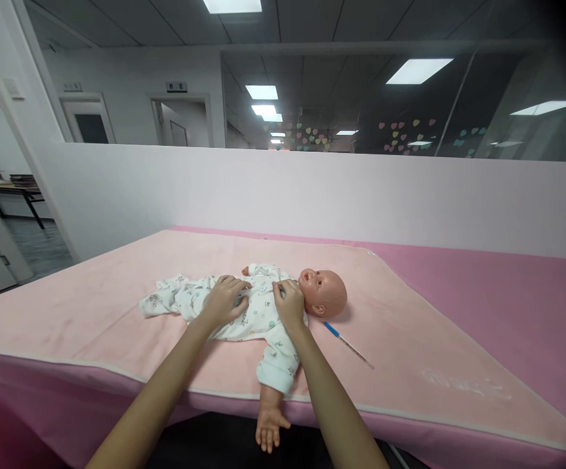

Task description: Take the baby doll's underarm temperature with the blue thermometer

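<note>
The doll (256, 311) lies between six and seven o'clock; adjusting its outfit (243, 329) seems underway. The left hand (225, 301) is loosely spread; the right hand (290, 303) curls, grip unclear. Next probably calls for light fingertip work.

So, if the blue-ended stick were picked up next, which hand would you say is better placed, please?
Probably the right hand: it is at the upper chest of the doll, nearer the blue-ended stick. The left hand is farther off, lower on the body, and would likely reach past the right one.
</note>
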`<action>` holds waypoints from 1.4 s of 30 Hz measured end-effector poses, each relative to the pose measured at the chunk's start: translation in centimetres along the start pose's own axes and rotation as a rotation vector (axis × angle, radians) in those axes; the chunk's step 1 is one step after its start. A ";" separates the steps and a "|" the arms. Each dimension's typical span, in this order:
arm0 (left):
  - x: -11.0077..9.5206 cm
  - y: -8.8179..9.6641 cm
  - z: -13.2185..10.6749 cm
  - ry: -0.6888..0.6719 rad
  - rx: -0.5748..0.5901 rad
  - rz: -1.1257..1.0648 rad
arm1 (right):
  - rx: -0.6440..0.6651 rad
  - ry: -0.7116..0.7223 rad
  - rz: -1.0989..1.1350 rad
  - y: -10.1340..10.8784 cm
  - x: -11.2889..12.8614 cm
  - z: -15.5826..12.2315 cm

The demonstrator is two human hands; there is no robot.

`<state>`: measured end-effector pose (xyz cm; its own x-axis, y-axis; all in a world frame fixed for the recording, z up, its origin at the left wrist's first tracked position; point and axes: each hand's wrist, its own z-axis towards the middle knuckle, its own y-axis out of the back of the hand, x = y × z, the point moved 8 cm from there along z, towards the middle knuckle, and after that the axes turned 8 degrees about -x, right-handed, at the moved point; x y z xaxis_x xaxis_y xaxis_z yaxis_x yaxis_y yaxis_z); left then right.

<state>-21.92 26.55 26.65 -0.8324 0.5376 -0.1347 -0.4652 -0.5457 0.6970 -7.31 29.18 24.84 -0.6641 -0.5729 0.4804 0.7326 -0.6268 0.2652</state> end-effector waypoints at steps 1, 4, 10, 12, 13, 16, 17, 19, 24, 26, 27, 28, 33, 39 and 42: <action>-0.1 -0.1 0.0 -0.012 0.004 0.017 | -0.002 0.001 -0.001 0.0 0.0 0.0; -0.3 -0.2 -0.1 -0.021 0.000 0.048 | -0.004 0.003 -0.007 0.0 0.0 0.0; -0.4 -0.5 -0.1 0.009 -0.018 0.084 | -0.002 0.003 -0.016 -0.1 0.0 0.1; 0.1 -0.4 -0.1 0.087 -0.008 0.020 | 0.001 0.002 -0.017 -0.1 -0.1 0.0; 0.4 -0.4 -0.1 0.128 0.008 -0.025 | 0.003 0.000 -0.019 -0.2 -0.1 0.0; 1.0 -0.6 -0.1 0.217 0.100 -0.162 | 0.006 -0.005 -0.027 -0.2 -0.2 0.0; 1.2 -0.6 -0.2 0.240 0.131 -0.200 | 0.005 -0.005 -0.029 -0.2 -0.2 0.0; 1.5 -0.6 -0.4 0.285 0.174 -0.257 | -0.001 -0.002 -0.028 -0.1 -0.2 0.0; 2.0 -0.4 -0.6 0.316 0.115 -0.231 | -0.004 0.004 -0.032 -0.1 -0.2 0.0; 2.0 -0.3 -0.6 0.302 0.069 -0.220 | -0.002 0.004 -0.035 -0.1 -0.2 0.1; 2.0 -0.3 -0.6 0.300 0.058 -0.225 | -0.002 0.004 -0.032 -0.1 -0.2 0.1; 2.1 -0.3 -0.7 0.306 0.052 -0.235 | -0.002 0.004 -0.026 -0.1 -0.2 0.1; 2.8 -0.4 -0.9 0.380 0.048 -0.332 | 0.000 0.016 -0.001 -0.2 -0.2 0.0; 3.0 -0.3 -0.8 0.408 0.027 -0.489 | 0.006 0.033 -0.014 -0.3 -0.1 0.0; 2.6 -0.2 -0.6 0.400 0.067 -0.588 | 0.011 0.035 -0.022 -0.3 0.0 0.0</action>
<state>-24.17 27.66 25.72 -0.5017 0.4469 -0.7407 -0.8623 -0.1903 0.4693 -7.49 29.36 24.72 -0.6845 -0.5772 0.4454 0.7194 -0.6337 0.2843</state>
